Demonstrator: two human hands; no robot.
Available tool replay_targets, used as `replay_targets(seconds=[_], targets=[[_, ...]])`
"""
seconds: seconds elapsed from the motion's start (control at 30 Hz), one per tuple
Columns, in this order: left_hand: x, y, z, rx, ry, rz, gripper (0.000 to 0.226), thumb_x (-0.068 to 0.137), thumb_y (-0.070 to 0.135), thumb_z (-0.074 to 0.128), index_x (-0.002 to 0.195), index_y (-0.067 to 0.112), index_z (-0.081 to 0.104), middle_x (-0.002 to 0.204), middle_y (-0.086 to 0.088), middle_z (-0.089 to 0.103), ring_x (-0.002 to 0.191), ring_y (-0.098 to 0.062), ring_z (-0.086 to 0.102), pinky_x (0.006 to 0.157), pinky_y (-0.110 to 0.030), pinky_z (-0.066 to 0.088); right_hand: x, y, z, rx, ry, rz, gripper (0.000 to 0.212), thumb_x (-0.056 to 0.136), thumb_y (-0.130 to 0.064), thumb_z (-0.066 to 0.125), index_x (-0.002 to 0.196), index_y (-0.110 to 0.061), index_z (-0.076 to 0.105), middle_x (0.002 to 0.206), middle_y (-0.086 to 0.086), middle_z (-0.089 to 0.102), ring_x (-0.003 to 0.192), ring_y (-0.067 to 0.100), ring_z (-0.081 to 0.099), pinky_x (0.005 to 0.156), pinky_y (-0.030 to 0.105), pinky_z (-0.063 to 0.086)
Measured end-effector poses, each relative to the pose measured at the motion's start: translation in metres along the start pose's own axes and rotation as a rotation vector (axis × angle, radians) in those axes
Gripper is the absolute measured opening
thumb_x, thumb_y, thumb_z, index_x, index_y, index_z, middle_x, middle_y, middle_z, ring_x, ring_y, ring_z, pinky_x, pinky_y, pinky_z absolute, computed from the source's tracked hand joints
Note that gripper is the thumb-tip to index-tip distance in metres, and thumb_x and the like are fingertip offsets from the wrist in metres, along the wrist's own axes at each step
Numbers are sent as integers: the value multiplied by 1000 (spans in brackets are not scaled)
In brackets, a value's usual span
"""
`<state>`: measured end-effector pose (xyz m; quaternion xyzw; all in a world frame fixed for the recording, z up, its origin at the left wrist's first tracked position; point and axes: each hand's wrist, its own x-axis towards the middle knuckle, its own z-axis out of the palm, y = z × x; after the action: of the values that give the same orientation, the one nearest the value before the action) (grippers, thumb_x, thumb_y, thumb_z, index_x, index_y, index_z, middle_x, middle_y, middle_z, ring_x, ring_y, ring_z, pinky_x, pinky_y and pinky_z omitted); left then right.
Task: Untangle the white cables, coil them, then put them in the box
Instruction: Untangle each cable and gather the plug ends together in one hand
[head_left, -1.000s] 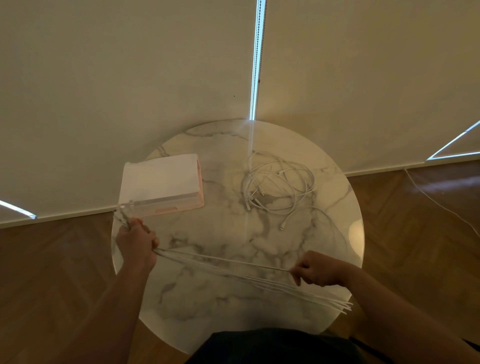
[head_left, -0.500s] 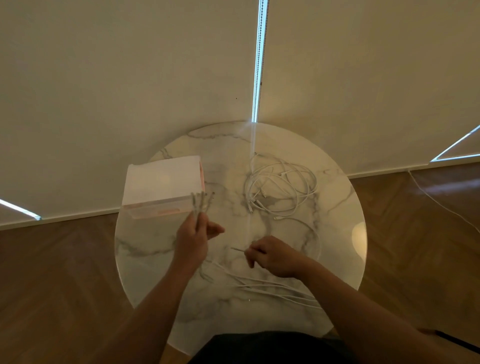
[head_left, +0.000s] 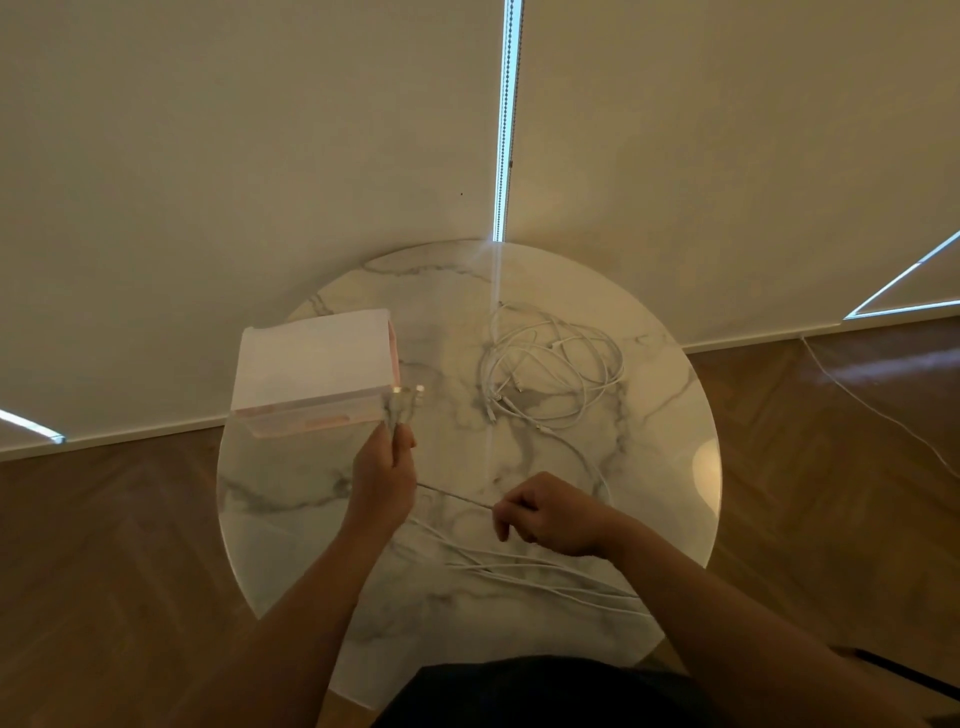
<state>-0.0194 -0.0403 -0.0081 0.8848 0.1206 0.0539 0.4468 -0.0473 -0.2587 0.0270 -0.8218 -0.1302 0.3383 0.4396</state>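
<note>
My left hand (head_left: 385, 478) is closed around a bunch of white cables, their plug ends (head_left: 404, 400) sticking up in front of the box's near right corner. A strand runs taut from it to my right hand (head_left: 550, 514), which pinches that strand. The rest of the bunch (head_left: 545, 577) trails loose over the table toward the near right edge. A second tangled pile of white cables (head_left: 550, 371) lies at the table's far middle. The white and pink box (head_left: 311, 374) stands at the far left of the table.
The round marble table (head_left: 291, 493) stands against cream roller blinds (head_left: 260, 156). Wooden floor (head_left: 104, 571) surrounds it. Another thin cable (head_left: 872, 405) runs over the floor at the right. My dark clothing (head_left: 519, 696) touches the near edge.
My left hand swung from the table's left edge to the middle, lifting the plug ends upright. My right hand moved left toward it, and the stretched bunch went slack on the table.
</note>
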Motion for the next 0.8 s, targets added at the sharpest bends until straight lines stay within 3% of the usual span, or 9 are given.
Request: replay_targets(seconds=[0.1, 0.2, 0.33, 0.43, 0.53, 0.67, 0.8], targets=[[14, -23, -18, -24, 140, -115, 32, 102, 21, 41, 85, 7, 63, 83, -19, 65, 83, -35, 61, 75, -39, 46, -14, 30, -12, -35, -41, 91, 33, 97, -25, 53, 67, -25, 66, 56, -3, 54, 48, 3, 45, 55, 16, 39], [26, -47, -34, -93, 276, -300, 44, 98, 35, 37, 91, 1, 66, 89, -25, 67, 86, -38, 63, 81, -50, 51, -27, 51, -20, -103, -116, 165, 35, 99, -26, 51, 68, -24, 67, 56, -4, 54, 45, 2, 44, 54, 11, 37], [29, -67, -39, -209, 341, -428, 45, 86, 54, 34, 78, 17, 60, 85, -24, 65, 78, -41, 64, 74, -59, 55, -30, 64, -21, -189, -228, 242, 38, 101, -24, 46, 67, -26, 62, 57, -8, 52, 42, -1, 45, 53, 9, 36], [29, -58, -44, -330, 394, -477, 39, 89, 47, 38, 78, 15, 58, 73, -24, 58, 62, -32, 56, 60, -49, 52, -21, 68, -14, -274, -294, 259, 34, 100, -24, 46, 70, -28, 62, 64, -9, 56, 50, -4, 49, 60, 12, 39], [36, -57, -52, -434, 462, -492, 41, 95, 39, 38, 88, 4, 57, 62, -9, 46, 47, -25, 43, 49, -33, 41, -23, 80, -17, -341, -331, 322, 33, 101, -25, 44, 76, -21, 66, 64, -9, 58, 52, -2, 52, 64, 16, 42], [34, -52, -51, -492, 472, -502, 32, 102, 31, 36, 77, 16, 48, 59, -5, 41, 41, -15, 40, 46, -29, 36, -27, 85, -22, -421, -383, 437, 40, 101, -27, 44, 67, -19, 63, 61, -3, 58, 51, 10, 52, 61, 26, 47], [36, -45, -48, -552, 426, -486, 32, 104, 27, 34, 76, 17, 46, 58, -3, 36, 34, -5, 35, 41, -23, 35, -14, 75, -8, -508, -287, 441, 34, 97, -20, 51, 68, -12, 65, 63, 8, 63, 47, 14, 54, 59, 30, 52]])
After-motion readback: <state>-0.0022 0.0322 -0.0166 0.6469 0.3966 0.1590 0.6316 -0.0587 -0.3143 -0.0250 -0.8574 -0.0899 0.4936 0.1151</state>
